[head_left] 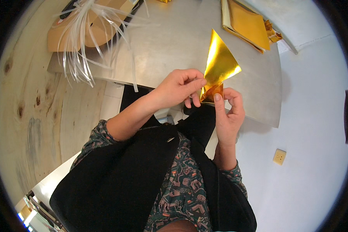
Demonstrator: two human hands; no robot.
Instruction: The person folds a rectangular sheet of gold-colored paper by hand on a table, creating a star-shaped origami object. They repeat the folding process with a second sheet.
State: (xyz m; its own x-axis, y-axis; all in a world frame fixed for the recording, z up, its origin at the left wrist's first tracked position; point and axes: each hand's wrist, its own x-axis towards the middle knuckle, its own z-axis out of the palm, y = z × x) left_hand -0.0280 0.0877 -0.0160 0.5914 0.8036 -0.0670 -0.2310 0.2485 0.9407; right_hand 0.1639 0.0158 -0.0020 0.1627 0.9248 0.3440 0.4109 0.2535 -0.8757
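Head view, and the gold sheet (222,58) is standing between the two hands, above the near edge of the surface (174,46), its bright tip pointing away from the body. The left hand (178,87) is pinching the sheet's left edge at the narrow waist, thumb in front, lower fingers hanging loose. The right hand (230,112) is grasping the darker lower fold (212,93), thumb lying on its face, fingers curling behind. So both are holding, neither is letting go.

Folding is looking like the step in hand, and doing it well is probably depending on that left pinch acting as an anchor while the right thumb is pressing from the corner outward. Edges should be meeting before any hard pressure is going on. Foil this shiny is likely marking easily, so light fingertips are paying off across the broad face. Out at the far right, a gold stack (247,27) is waiting; at the left, clear strips (79,46) are trailing over the edge, well apart from the folding.
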